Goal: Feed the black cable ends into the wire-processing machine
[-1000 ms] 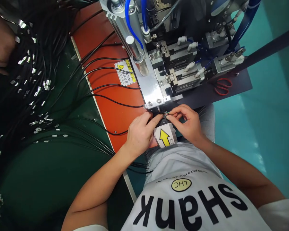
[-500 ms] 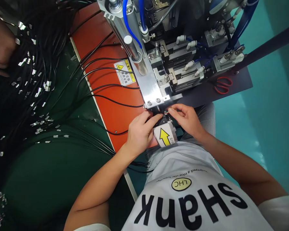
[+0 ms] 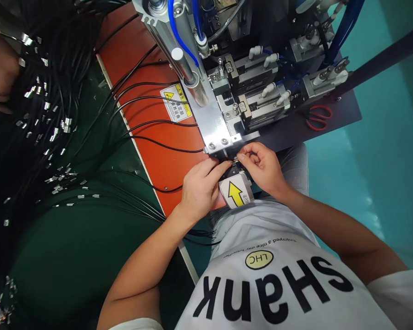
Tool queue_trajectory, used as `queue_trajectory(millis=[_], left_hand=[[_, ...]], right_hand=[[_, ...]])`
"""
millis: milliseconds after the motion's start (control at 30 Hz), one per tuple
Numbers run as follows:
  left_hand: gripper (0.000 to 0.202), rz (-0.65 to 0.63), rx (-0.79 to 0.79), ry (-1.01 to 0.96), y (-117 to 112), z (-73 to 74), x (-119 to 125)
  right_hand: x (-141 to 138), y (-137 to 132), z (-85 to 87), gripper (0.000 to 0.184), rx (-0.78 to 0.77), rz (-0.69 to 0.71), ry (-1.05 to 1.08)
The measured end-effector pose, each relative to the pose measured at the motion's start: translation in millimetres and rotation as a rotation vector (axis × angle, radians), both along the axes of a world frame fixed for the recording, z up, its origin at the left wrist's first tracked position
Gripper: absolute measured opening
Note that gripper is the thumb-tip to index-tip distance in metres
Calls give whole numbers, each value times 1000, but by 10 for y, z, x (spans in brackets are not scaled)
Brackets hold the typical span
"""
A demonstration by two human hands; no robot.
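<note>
At the front edge of the machine [image 3: 217, 130], both my hands meet over a small dark fixture. My left hand [image 3: 201, 185] is closed, its thumb and fingertips pressed down on the fixture. A black cable [image 3: 168, 189] runs in under this hand from the left; the held part is hidden. The fingertips of my right hand [image 3: 264, 168] pinch together at the tiny wire ends [image 3: 236, 158] coming from the fixture, mostly covered by the fingers. Just below lies a white plate with a yellow arrow [image 3: 235, 194].
Several black cables lie across the orange base [image 3: 151, 156]. A large bundle of cables with shiny metal ends [image 3: 67, 124] covers the green table [image 3: 86, 256]. Another person's hand [image 3: 2, 68] is at the upper left. Red-handled scissors [image 3: 319, 118] lie right of the air cylinders [image 3: 266, 110].
My right hand has shifted slightly up and left, and its fingers have curled more. The coloured wires seen at its fingertips are now mostly covered. My left hand stays in place.
</note>
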State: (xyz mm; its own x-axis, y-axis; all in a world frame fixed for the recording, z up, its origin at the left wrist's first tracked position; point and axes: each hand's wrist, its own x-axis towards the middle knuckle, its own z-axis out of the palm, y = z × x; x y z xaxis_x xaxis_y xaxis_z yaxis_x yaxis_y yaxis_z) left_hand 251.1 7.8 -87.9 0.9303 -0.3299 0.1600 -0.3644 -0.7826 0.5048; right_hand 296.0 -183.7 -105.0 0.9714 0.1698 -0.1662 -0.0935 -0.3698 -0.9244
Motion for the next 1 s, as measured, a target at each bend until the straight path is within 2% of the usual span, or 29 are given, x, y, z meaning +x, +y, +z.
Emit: queue_trajectory(millis=[100,200,267,400,467,567,700,767,867,933,1000], left_hand=[[35,6,29,-1,-1,-20,-18],[30,18,47,-4,-8,-30,-33],[28,24,52,-12,-13,-29,-37],[25,32,67,-48,-17,-17,-26],[25,36,70,-59,-19,-3,-20],[23,68,117,-101,-27,26,-29],[24,134,233,-189,-42,36,-87],[28,119,214,-164,-39,24,-129],[35,106,102,-91,-15,12,-220],[40,147,37,-56,-1,18,-317],[44,217,36,-45,0,25,-439]], right_hand=[[33,10,-38,16,39,4,119],[76,-17,-23,20,46,68,206],[69,-61,30,18,-6,111,135],[-42,-162,112,22,-146,154,-199],[-76,-189,87,22,-153,144,-231],[-39,-176,-8,21,9,72,-11],[79,-94,-91,31,270,51,346],[114,-61,-85,32,338,41,415],[132,-40,-44,32,400,36,470],[134,-40,-20,32,409,35,494],[135,-42,-12,31,407,31,504]])
